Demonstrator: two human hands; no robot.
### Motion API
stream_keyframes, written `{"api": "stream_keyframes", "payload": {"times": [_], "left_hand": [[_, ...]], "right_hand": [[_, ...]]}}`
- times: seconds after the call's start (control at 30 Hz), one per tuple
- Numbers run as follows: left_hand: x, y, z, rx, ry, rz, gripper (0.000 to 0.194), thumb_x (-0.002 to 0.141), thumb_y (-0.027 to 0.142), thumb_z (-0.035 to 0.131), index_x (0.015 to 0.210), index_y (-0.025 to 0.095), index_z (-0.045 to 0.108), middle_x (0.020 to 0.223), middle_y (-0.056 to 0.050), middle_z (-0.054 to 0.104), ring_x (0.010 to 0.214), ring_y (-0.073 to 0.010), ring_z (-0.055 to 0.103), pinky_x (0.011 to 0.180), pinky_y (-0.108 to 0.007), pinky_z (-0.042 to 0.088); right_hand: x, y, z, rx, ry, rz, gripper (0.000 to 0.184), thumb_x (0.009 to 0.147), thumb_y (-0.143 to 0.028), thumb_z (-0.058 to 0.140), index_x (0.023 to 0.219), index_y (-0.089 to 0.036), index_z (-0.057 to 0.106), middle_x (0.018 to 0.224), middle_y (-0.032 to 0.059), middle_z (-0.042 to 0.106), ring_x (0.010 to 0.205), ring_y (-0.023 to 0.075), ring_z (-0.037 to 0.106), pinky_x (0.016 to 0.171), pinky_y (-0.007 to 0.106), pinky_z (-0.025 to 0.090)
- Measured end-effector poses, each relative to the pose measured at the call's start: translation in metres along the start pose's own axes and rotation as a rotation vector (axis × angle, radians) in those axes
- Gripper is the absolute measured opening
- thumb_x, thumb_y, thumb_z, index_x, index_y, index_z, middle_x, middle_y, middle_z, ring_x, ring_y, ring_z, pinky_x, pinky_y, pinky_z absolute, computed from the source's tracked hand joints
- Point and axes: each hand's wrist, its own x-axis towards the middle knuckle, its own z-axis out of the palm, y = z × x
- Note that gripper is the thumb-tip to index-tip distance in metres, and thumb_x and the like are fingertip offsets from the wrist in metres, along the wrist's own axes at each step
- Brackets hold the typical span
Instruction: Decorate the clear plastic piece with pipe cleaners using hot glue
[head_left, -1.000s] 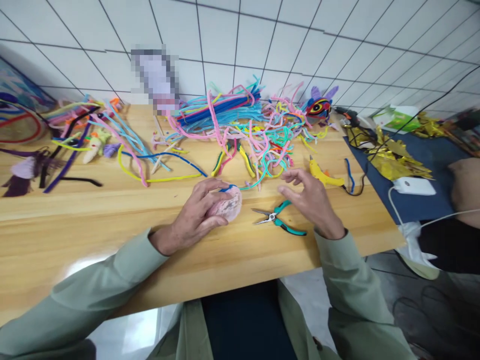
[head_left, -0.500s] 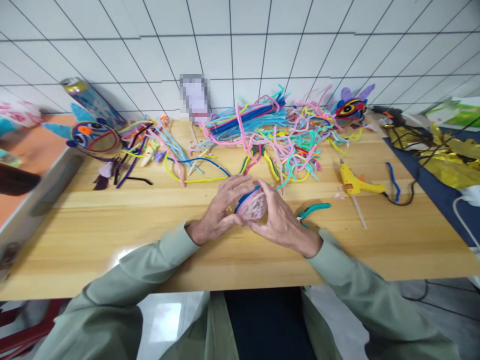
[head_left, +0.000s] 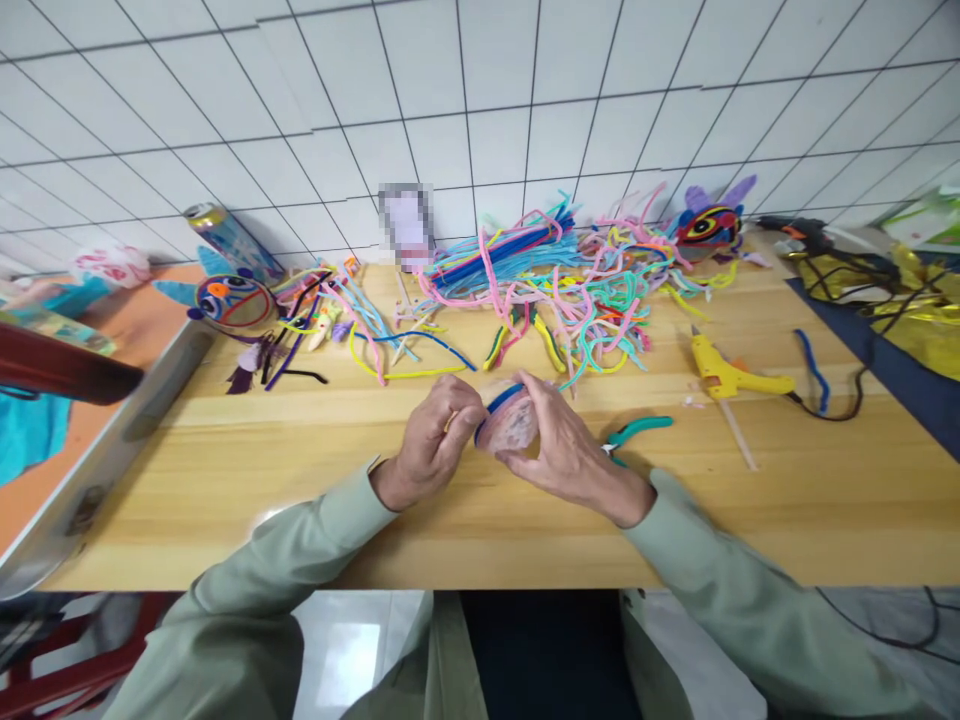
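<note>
A rounded pink-and-whitish piece with a blue pipe cleaner along its edge (head_left: 511,425) is held above the table by my right hand (head_left: 559,440), thumb below and fingers over the top. My left hand (head_left: 436,440) is curled closed at the piece's left side, thumb pressed to the forefinger. What lies in that pinch, if anything, is too small to make out. Just beyond the hands are yellow-and-black handled pliers (head_left: 547,340), partly under the pipe cleaners. Teal-handled pliers (head_left: 637,428) rest close to my right wrist, partly hidden by it.
A tangled heap of pipe cleaners (head_left: 600,300) runs along the wall. Right of it lies a yellow glue gun (head_left: 731,375) with its cord. Decorated animal faces stand at left (head_left: 232,300) and right (head_left: 709,230). A can (head_left: 232,240) leans near the wall, a phone (head_left: 406,225) likewise.
My left hand has let go of the rounded piece's side and closed into a pinch beside it. The right hand keeps its hold. The view has shifted slightly.
</note>
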Motion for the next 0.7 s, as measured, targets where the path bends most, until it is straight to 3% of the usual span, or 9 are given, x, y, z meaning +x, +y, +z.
{"api": "stream_keyframes", "payload": {"times": [0.23,0.33,0.5,0.6,0.7], "left_hand": [[0.0,-0.009,0.002,-0.095,0.027,-0.241,0.021,0.113,0.037,0.059,0.099,0.022,0.064,0.09,-0.001,0.064,0.083,-0.0157,0.061,0.077,-0.031,0.051],[-0.001,-0.013,0.001,-0.062,0.01,-0.3,0.03,0.11,0.049,0.061,0.096,0.022,0.062,0.096,-0.004,0.065,0.094,-0.0194,0.063,0.09,-0.036,0.054],[-0.01,-0.02,0.007,-0.206,-0.092,-0.493,0.039,0.104,0.055,0.068,0.128,0.025,0.063,0.143,-0.011,0.061,0.14,-0.0277,0.058,0.123,-0.049,0.046],[-0.012,-0.019,0.011,-0.331,-0.158,-0.617,0.044,0.101,0.052,0.073,0.136,0.027,0.06,0.144,-0.01,0.062,0.14,-0.0277,0.061,0.122,-0.048,0.05],[-0.01,-0.017,0.013,-0.368,-0.181,-0.637,0.039,0.101,0.048,0.074,0.132,0.027,0.062,0.141,-0.009,0.064,0.137,-0.0265,0.063,0.118,-0.045,0.054]], "right_hand": [[0.0,0.001,0.001,-0.007,-0.001,-0.001,0.108,0.093,-0.034,0.081,0.175,-0.02,0.013,0.164,0.0288,0.051,0.154,0.0442,0.053,0.122,0.068,0.052],[-0.001,0.002,0.001,-0.003,0.0,-0.011,0.107,0.094,-0.034,0.08,0.175,-0.02,0.013,0.163,0.0285,0.052,0.153,0.044,0.054,0.122,0.068,0.051],[0.0,0.001,-0.001,0.007,-0.01,-0.006,0.105,0.095,-0.038,0.079,0.176,-0.02,0.014,0.163,0.0279,0.053,0.153,0.0441,0.055,0.122,0.068,0.051],[0.001,0.0,-0.002,0.024,-0.015,-0.013,0.106,0.095,-0.034,0.08,0.177,-0.022,0.012,0.164,0.0257,0.052,0.154,0.0426,0.053,0.123,0.066,0.051],[0.001,-0.001,-0.002,0.036,-0.02,-0.02,0.107,0.095,-0.03,0.081,0.177,-0.022,0.012,0.165,0.025,0.052,0.156,0.0416,0.052,0.124,0.065,0.05]]}}
